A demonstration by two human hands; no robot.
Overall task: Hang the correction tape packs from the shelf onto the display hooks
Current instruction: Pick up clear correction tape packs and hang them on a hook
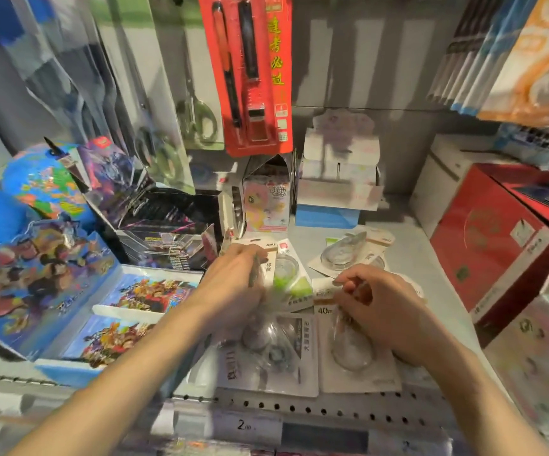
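Note:
Several correction tape packs lie on the grey shelf (408, 255). My left hand (233, 284) grips a pack with a green and white card (291, 278) by its left side. My right hand (381, 307) has its fingers curled on the top edge of a beige pack (352, 353) marked 40m. Between my wrists lies a pack with a dark tape (273, 353). Another clear-blister pack (349, 251) lies farther back on the shelf. No display hook shows plainly; hanging cards hide the back wall above.
A red pen card (250, 70) and scissors packs (197, 120) hang above. Trading card boxes (125, 311) and globes (43, 179) fill the left. Red boxes (497, 238) stand at right, small cartons (339, 179) at the back. A perforated shelf edge (316, 409) runs in front.

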